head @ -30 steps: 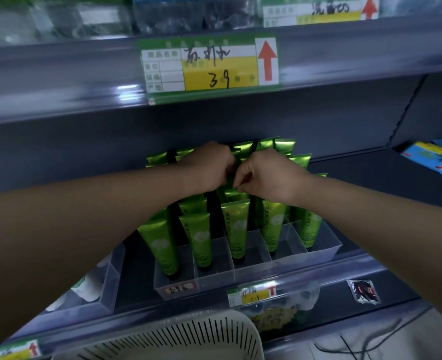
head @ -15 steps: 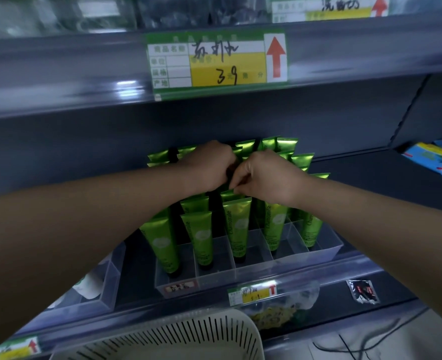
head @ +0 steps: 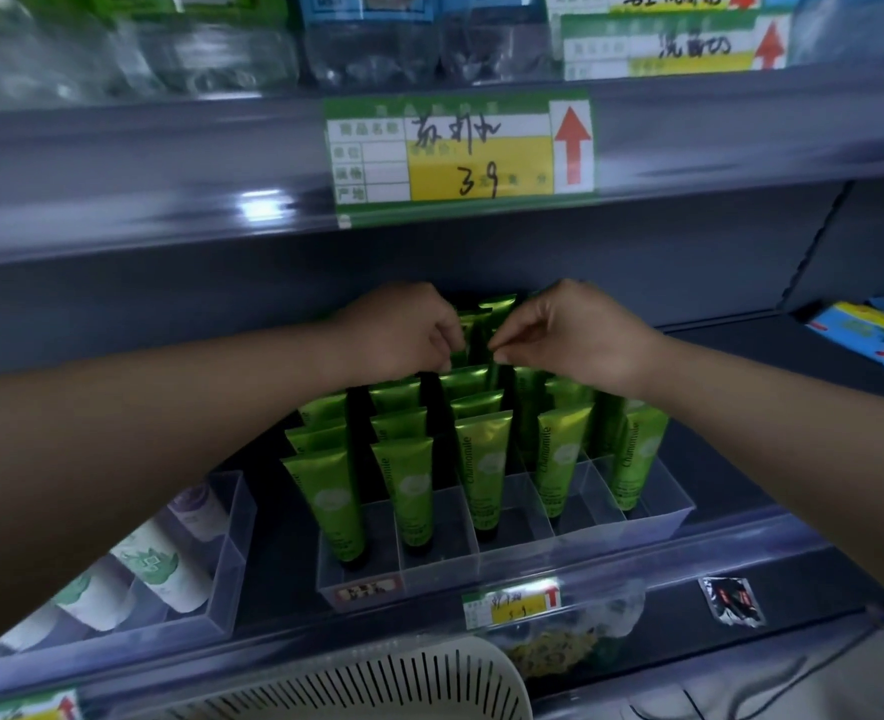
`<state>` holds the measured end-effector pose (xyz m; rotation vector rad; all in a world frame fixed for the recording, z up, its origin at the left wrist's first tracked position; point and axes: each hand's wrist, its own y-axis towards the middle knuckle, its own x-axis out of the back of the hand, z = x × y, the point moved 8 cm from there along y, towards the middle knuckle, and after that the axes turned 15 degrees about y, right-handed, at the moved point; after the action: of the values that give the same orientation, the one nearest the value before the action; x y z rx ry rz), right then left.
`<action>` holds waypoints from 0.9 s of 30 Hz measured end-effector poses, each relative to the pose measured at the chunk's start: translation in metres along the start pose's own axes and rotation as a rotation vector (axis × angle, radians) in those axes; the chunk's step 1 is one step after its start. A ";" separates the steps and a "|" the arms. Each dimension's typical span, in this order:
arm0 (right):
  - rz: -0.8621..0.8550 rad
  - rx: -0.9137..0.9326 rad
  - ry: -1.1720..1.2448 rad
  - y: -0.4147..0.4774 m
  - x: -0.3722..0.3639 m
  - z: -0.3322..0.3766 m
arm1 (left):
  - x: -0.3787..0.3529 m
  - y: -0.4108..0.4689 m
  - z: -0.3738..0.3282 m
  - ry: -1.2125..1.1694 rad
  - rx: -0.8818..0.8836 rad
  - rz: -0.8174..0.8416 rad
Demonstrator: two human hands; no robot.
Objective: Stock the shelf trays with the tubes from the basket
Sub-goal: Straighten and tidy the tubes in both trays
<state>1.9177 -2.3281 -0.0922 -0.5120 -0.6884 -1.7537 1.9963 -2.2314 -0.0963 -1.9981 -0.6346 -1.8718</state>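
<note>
Left hand [head: 403, 330] and right hand [head: 575, 335] fingers pinch crimped tops of rear chamomile tubes [head: 473, 379], lying at 6 o'clock beneath them; hands, earlier touching, now parted.

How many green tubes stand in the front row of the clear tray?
5, one per lane of the clear tray: far-left tube, second tube, middle tube, fourth tube, far-right tube. More stand behind; the left hand and right hand may hide some.

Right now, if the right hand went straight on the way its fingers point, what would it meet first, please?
The right hand would probably meet a glossy green plastic tube, then the left hand; depth is unclear.
</note>
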 end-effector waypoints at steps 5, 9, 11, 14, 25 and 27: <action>-0.067 0.016 -0.057 0.018 0.011 0.001 | 0.022 0.009 0.018 -0.006 0.076 -0.084; -0.058 0.037 -0.110 0.033 0.006 0.002 | 0.021 0.022 0.035 -0.040 0.116 -0.098; -0.048 0.054 -0.131 0.041 0.001 0.003 | 0.017 0.029 0.039 -0.017 0.118 -0.102; -0.013 0.089 -0.194 0.050 -0.010 0.007 | 0.011 0.040 0.040 0.040 0.105 -0.113; 0.082 0.149 -0.308 0.066 -0.037 0.004 | 0.014 0.051 0.023 0.209 0.038 -0.208; 0.066 0.175 -0.308 0.066 -0.030 0.007 | 0.014 0.051 0.019 0.189 0.029 -0.214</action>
<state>1.9895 -2.3154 -0.0943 -0.6830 -1.0193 -1.5504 2.0399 -2.2628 -0.0810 -1.7666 -0.8422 -2.1299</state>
